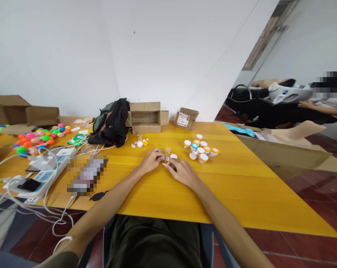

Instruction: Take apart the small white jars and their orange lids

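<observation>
My left hand (pixel 151 159) and my right hand (pixel 182 171) rest on the yellow table (pixel 241 186) with their fingertips meeting around a small clear plastic part (pixel 166 158). Both hands pinch at it; the part is too small to name. A white cap (pixel 173 156) lies just beyond my right fingers. A cluster of several small jars with white, orange and teal lids (pixel 201 148) stands to the right. A few small white and orange loose parts (pixel 140 143) lie beyond my left hand.
An open cardboard box (pixel 145 117) and a smaller box (pixel 186 118) stand at the far edge, beside a black bag (pixel 112 123). Colourful balls (pixel 37 138), power strips (pixel 47 169) with cables and a blurred device lie at left. Another person sits at far right.
</observation>
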{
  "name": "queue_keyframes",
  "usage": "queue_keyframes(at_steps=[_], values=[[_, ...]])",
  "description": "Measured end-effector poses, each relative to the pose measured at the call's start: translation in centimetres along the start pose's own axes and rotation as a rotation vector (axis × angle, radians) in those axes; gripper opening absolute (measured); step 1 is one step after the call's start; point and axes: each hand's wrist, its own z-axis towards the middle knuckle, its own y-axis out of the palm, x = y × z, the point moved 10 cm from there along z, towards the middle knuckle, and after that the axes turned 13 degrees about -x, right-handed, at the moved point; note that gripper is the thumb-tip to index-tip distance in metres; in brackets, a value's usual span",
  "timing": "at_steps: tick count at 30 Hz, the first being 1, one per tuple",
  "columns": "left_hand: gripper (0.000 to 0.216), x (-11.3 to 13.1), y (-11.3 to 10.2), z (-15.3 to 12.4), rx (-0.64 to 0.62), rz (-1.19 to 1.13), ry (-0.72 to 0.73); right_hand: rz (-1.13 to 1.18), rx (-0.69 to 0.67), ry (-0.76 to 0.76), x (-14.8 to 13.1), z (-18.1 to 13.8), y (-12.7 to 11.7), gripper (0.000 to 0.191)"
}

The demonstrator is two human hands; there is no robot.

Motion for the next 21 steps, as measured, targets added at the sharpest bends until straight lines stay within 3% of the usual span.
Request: queue_keyframes(at_steps=[8,15,21], values=[[0.026,0.3,0.2,-0.1,0.005,0.082,0.032,-0.030,0.017,0.019,0.1,-0.1,-0.1,0.009],[0.021,0.6,0.2,-0.3,0.019,0.134,0.063,-0.056,0.332,0.038,1.6,-1.0,-3.3,0.009],[0.016,1.1,0.6,-0.3,0.004,0.191,0.099,-0.122,0.286,0.010,2.2,-0.5,-2.2,0.014]])
